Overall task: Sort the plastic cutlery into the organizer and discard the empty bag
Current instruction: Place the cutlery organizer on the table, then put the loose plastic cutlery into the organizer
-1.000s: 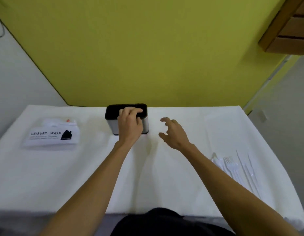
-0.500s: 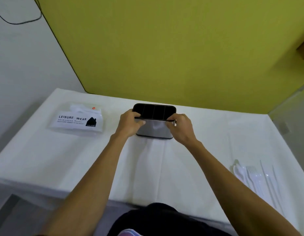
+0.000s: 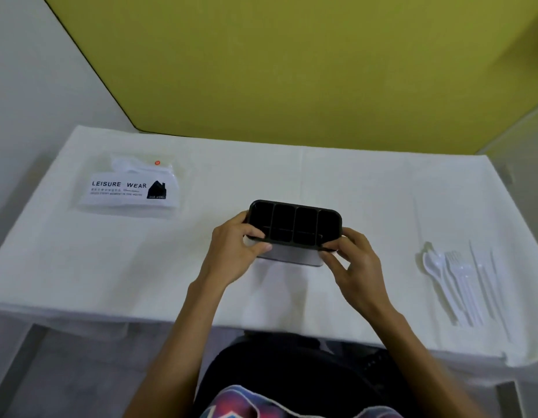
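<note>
Organizer [image 3: 291,257] held at both ends: left hand [image 3: 234,251] and right hand [image 3: 353,262], fingers [image 3: 257,234] clamped on it. Plastic cutlery [image 3: 460,282] lies rightward, nearer the right hand, handles toward the person.

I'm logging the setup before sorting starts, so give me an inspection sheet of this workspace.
Surface: table covered by a white cloth, slightly creased.
Job's things: organizer at centre, no cutlery seen in it; white plastic cutlery laid out at right; printed bag far left, something white inside.
Clutter: nothing seen.
Hands: left hand and right hand grip the organizer's ends.
Cables: nothing seen.
Surroundings: yellow wall behind, pale wall at left.
</note>
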Demonstrator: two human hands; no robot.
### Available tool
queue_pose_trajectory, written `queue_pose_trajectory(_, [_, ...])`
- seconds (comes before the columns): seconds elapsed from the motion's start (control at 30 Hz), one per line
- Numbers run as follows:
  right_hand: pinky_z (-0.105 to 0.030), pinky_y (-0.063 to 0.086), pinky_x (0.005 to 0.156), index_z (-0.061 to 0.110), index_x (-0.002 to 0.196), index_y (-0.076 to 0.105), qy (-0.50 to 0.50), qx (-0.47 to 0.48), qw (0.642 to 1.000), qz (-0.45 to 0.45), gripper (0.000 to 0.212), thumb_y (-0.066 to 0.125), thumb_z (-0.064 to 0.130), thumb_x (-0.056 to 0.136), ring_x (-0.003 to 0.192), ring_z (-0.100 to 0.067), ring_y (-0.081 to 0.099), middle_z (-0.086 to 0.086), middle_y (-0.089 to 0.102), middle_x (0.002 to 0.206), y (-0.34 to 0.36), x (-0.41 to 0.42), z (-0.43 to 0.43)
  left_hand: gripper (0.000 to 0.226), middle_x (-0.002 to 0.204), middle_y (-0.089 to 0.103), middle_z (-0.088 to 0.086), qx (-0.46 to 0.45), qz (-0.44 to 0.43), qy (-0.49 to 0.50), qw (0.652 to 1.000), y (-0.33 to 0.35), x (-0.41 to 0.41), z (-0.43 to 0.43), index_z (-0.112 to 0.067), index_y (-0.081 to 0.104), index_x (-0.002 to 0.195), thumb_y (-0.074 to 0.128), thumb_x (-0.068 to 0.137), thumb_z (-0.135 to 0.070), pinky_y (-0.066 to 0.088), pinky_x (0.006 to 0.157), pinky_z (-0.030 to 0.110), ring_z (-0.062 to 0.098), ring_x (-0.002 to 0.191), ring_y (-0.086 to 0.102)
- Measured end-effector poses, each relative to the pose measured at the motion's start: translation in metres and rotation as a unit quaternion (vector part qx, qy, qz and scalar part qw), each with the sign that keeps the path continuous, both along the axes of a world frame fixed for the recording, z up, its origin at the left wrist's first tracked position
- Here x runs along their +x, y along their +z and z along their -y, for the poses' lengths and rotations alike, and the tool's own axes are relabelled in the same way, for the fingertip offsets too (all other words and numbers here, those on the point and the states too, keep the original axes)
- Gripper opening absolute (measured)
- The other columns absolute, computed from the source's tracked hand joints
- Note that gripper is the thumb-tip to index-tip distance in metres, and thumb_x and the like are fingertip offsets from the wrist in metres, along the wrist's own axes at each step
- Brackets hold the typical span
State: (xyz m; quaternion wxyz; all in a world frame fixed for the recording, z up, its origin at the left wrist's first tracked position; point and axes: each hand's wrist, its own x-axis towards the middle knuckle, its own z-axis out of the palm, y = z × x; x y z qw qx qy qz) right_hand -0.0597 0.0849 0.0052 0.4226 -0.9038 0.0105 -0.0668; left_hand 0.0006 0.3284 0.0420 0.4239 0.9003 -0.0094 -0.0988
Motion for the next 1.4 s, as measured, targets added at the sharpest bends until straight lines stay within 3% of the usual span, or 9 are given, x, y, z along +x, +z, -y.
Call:
queue_pose_trajectory(0.07, [-0.032, 0.054, 0.091, 0.022, 0.099, 0.07, -0.004, 0.008, 1.0, -0.001, 0.011, 0.074, 0.019, 0.088, 0.111, -0.005, 0.056, 0.005, 0.055, 0.129, -0.001, -0.002, -0.003, 0.034, 0.136, 0.057, -0.007, 0.044, -0.002, -0.025, 0.999, 0.007, 0.002, 0.003, -0.016, 0.072, 0.108, 0.084, 0.076, -0.015, 0.035, 0.091, 0.003, 0.015, 0.122, 0.057])
queue_pose_trajectory(0.13, [-0.034, 0.055, 0.089, 0.024, 0.1, 0.071, -0.006, 0.013, 1.0, -0.004, 0.013, 0.075, 0.02, 0.088, 0.112, -0.008, 0.058, 0.005, 0.055, 0.131, -0.002, -0.001, -0.003, 0.053, 0.158, 0.033, -0.001, 0.076, -0.009, -0.055, 0.996, 0.018, 0.002, 0.014, -0.021, 0.06, 0.129, 0.08, 0.081, -0.016, 0.028, 0.103, 0.012, 0.017, 0.142, 0.038])
queue_pose_trajectory(0.23, [-0.035, 0.054, 0.093, 0.026, 0.114, 0.068, 0.005, -0.016, 1.0, -0.022, 0.026, 0.073, 0.021, 0.089, 0.116, -0.012, 0.057, 0.005, 0.054, 0.134, 0.002, -0.001, 0.0, 0.061, 0.165, 0.013, 0.0, 0.094, 0.028, -0.095, 0.991, 0.033, 0.006, 0.04, -0.023, 0.05, 0.139, 0.076, 0.085, -0.019, 0.032, 0.113, 0.03, 0.021, 0.148, 0.028])
queue_pose_trajectory(0.43, [-0.017, 0.051, 0.084, 0.031, 0.121, 0.062, -0.141, -0.011, 0.989, -0.043, 0.035, 0.069, 0.016, 0.091, 0.105, -0.003, 0.058, 0.014, 0.06, 0.124, 0.011, -0.027, 0.03, 0.043, 0.163, 0.023, -0.008, 0.029, 0.024, -0.253, 0.967, 0.031, 0.007, 0.122, -0.026, 0.054, 0.136, 0.065, 0.095, -0.024, 0.028, 0.107, 0.019, 0.012, 0.146, 0.029])
queue_pose_trajectory(0.67, [-0.032, 0.049, 0.096, 0.026, 0.124, 0.061, -0.361, -0.033, 0.917, -0.167, 0.031, 0.062, 0.02, 0.094, 0.114, -0.018, 0.059, 0.001, 0.06, 0.13, -0.024, -0.081, 0.129, 0.031, 0.144, 0.051, -0.004, -0.006, -0.07, -0.391, 0.918, -0.002, -0.015, 0.224, -0.024, 0.063, 0.126, 0.064, 0.095, -0.025, 0.031, 0.099, 0.017, 0.013, 0.134, 0.046])
queue_pose_trajectory(0.83, [-0.038, 0.047, 0.092, 0.024, 0.136, 0.053, -0.344, -0.07, 0.905, -0.241, 0.041, 0.058, 0.025, 0.095, 0.123, -0.024, 0.05, -0.005, 0.053, 0.133, -0.048, -0.093, 0.163, 0.035, 0.122, 0.064, -0.005, -0.028, -0.241, -0.322, 0.915, -0.035, -0.026, 0.268, -0.024, 0.063, 0.125, 0.064, 0.09, -0.029, 0.049, 0.085, 0.025, 0.012, 0.109, 0.061])
queue_pose_trajectory(1.03, [-0.033, 0.047, 0.08, 0.022, 0.122, 0.059, -0.318, -0.136, 0.904, -0.253, 0.027, 0.057, 0.031, 0.096, 0.109, -0.021, 0.051, 0.0, 0.058, 0.116, -0.06, -0.094, 0.17, 0.065, 0.09, 0.069, -0.004, -0.068, -0.292, -0.169, 0.939, -0.071, -0.031, 0.303, -0.011, 0.039, 0.145, 0.064, 0.092, -0.04, 0.056, 0.095, 0.041, 0.017, 0.094, 0.071])
queue_pose_trajectory(1.27, [-0.029, 0.046, 0.071, 0.02, 0.099, 0.062, -0.262, -0.1, 0.934, -0.223, 0.02, 0.061, 0.039, 0.094, 0.086, -0.016, 0.056, 0.005, 0.058, 0.094, -0.052, -0.094, 0.183, 0.042, 0.09, 0.075, 0.004, -0.101, -0.287, -0.156, 0.94, -0.08, -0.026, 0.321, -0.012, 0.063, 0.114, 0.07, 0.088, -0.044, 0.062, 0.081, 0.038, 0.018, 0.081, 0.074])
queue_pose_trajectory(1.4, [-0.027, 0.043, 0.068, 0.024, 0.09, 0.062, -0.244, -0.064, 0.95, -0.183, 0.018, 0.063, 0.042, 0.091, 0.08, -0.013, 0.056, 0.008, 0.062, 0.088, -0.043, -0.087, 0.179, 0.032, 0.096, 0.073, 0.007, -0.163, -0.301, -0.12, 0.932, -0.078, -0.023, 0.32, -0.014, 0.062, 0.11, 0.073, 0.089, -0.037, 0.062, 0.081, 0.035, 0.015, 0.08, 0.074])
